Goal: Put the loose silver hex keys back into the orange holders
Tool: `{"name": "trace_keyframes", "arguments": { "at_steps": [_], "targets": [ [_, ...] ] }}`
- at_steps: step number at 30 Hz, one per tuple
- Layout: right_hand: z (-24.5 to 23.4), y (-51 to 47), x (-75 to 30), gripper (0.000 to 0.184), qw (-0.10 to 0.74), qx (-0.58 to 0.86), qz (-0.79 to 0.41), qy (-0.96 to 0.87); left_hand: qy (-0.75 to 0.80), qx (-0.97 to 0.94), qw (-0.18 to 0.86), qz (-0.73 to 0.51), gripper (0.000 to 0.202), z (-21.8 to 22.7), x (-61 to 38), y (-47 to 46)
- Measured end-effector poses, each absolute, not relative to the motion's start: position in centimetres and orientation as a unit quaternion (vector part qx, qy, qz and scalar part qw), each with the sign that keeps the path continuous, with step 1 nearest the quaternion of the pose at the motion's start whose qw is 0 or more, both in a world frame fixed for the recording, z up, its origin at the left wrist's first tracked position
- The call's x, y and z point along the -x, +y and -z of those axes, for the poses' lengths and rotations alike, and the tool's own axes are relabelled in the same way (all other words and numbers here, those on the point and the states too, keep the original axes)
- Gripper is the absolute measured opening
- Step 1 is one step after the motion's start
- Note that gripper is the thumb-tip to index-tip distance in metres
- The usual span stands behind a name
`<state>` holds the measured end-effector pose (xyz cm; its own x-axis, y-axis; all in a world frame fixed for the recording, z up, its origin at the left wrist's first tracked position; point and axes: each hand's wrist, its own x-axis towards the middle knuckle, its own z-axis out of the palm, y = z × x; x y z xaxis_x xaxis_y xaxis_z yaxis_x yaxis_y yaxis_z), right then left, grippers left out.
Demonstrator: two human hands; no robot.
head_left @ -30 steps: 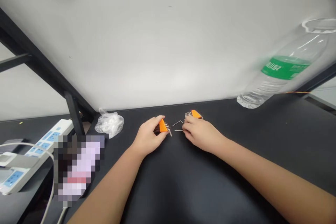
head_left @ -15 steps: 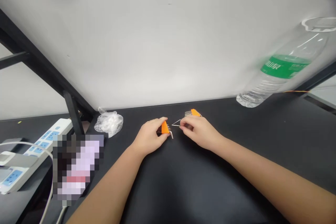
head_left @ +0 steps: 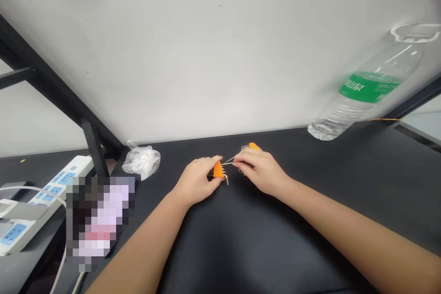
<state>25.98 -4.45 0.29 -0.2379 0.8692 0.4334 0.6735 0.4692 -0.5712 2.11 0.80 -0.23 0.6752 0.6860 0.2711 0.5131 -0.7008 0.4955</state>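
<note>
My left hand (head_left: 197,179) is closed round an orange hex key holder (head_left: 218,169), thumb on top. Several short metal key ends stick out of its right side, one of them a bent hex key (head_left: 226,179) at the bottom. My right hand (head_left: 258,170) pinches a thin hex key (head_left: 228,163) between thumb and fingertips. Its far tip meets the holder's upper right edge; whether it sits in a slot I cannot tell. Behind the right hand lies a second orange holder (head_left: 255,146) with several keys, partly hidden. A bit of metal (head_left: 241,171) shows under the right fingers.
On the black table (head_left: 213,248), a crumpled clear plastic bag (head_left: 142,161) lies at the left. A large clear bottle (head_left: 370,87) with a green label stands back right against the wall. A white power strip (head_left: 51,193) with cables and a blurred-out object (head_left: 103,220) are on the left.
My right hand has moved slightly left, bringing the thin hex key's tip from just short of the orange holder up against it. My left hand has stayed nearly still.
</note>
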Motion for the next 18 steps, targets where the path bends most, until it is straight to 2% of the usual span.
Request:
{"name": "trace_keyframes", "arguments": {
  "at_steps": [11,18],
  "targets": [
    [-0.22,-4.38,-25.99,0.019,0.369,0.476,-0.128,-0.788,0.320,-0.905,0.169,-0.225,0.050,0.37,-2.12,0.69],
    [-0.09,-4.54,-26.00,0.027,0.317,0.423,-0.071,-0.846,0.312,-0.915,0.142,-0.215,0.050,-0.21,-2.25,0.41]
  ]
}}
